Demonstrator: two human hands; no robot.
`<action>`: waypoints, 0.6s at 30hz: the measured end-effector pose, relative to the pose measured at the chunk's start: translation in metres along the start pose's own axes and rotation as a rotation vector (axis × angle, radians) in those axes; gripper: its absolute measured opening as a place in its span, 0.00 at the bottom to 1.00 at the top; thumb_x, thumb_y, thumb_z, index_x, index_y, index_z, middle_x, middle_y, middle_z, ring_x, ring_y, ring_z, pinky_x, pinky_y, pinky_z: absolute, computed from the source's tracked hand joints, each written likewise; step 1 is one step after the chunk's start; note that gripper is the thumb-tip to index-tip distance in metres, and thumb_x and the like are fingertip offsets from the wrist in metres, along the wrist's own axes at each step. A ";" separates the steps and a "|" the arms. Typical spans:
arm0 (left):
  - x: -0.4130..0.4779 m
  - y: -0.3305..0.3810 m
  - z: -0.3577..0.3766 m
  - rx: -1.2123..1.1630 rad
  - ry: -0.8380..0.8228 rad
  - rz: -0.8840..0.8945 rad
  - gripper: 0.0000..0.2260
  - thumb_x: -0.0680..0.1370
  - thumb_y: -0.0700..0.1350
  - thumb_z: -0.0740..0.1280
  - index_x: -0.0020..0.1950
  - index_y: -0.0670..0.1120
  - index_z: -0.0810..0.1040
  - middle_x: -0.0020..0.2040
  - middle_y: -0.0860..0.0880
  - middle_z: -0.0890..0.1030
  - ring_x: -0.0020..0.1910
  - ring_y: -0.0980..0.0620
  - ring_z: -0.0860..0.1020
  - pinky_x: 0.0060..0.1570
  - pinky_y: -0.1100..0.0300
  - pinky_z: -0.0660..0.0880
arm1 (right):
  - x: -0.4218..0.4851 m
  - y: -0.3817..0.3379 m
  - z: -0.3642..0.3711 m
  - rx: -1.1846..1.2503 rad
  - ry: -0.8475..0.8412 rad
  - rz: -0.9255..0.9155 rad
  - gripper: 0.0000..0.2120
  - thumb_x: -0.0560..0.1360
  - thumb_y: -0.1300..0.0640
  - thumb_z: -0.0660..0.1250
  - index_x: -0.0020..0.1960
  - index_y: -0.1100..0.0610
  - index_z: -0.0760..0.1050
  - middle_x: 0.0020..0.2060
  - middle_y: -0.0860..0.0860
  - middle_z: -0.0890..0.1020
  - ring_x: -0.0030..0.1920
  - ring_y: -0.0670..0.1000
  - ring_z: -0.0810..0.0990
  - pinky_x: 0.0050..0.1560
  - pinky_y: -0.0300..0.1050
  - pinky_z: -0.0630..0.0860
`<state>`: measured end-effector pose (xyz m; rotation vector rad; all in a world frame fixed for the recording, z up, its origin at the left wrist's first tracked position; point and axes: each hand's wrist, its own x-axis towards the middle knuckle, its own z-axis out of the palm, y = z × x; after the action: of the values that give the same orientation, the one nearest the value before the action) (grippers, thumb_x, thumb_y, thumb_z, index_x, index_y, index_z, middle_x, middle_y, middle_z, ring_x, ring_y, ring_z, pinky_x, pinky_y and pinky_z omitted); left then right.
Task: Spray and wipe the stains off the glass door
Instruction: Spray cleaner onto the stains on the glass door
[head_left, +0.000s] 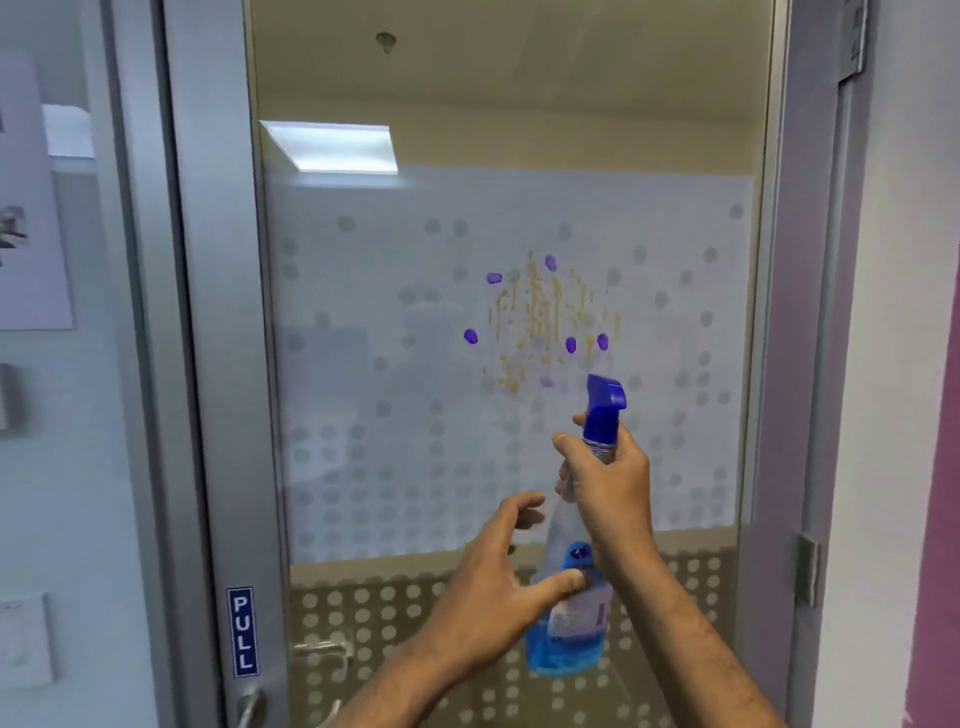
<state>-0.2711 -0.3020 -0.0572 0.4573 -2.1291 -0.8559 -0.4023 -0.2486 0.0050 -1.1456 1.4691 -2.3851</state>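
A person stands close to a glass door (415, 312) and holds up a spray bottle (571, 587) in front of it. The right hand (610, 488) is wrapped tight around the thin neck of the bottle, just under the blue spray top (605, 402). The top points up and to the left, toward the glass. The left hand (498, 582) is open with its fingers spread. Its thumb (563, 578) touches the label on the fat part of the bottle, and the other fingers are off it. There is a little blue water at the bottom of the bottle.

The stains (540, 322) are on the glass just above the spray top, a bit right of the middle of the door. They are yellow-brown drips and streaks with a few purple blobs around them. The glass there is milky white with grey dots.

The door has a grey frame (218, 312). Down on the left side of the frame is a blue sign (242, 631) that says PULL, with a metal handle (252, 706) under it. A hinge (808, 571) sits on the right side.
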 end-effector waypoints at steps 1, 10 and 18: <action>0.008 -0.002 -0.005 0.035 0.021 0.008 0.30 0.70 0.70 0.72 0.70 0.71 0.65 0.67 0.69 0.74 0.65 0.74 0.71 0.62 0.69 0.72 | 0.009 0.001 -0.006 0.012 0.001 0.005 0.09 0.77 0.59 0.72 0.55 0.49 0.79 0.33 0.50 0.80 0.31 0.43 0.79 0.33 0.36 0.79; 0.122 -0.025 -0.056 0.410 0.750 0.228 0.21 0.85 0.50 0.63 0.76 0.41 0.71 0.78 0.42 0.71 0.82 0.43 0.64 0.80 0.42 0.61 | 0.072 0.005 -0.040 0.070 -0.041 -0.007 0.11 0.76 0.61 0.72 0.56 0.50 0.80 0.33 0.51 0.79 0.31 0.43 0.78 0.33 0.38 0.78; 0.198 -0.058 -0.105 0.668 0.850 0.290 0.27 0.87 0.50 0.55 0.84 0.40 0.59 0.85 0.40 0.56 0.86 0.43 0.50 0.84 0.43 0.49 | 0.109 0.010 -0.045 0.142 -0.015 -0.001 0.12 0.76 0.64 0.73 0.56 0.51 0.81 0.29 0.48 0.80 0.30 0.45 0.78 0.33 0.40 0.79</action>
<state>-0.3122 -0.4994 0.0571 0.6719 -1.5490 0.2405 -0.5114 -0.2709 0.0443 -1.1277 1.2713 -2.4313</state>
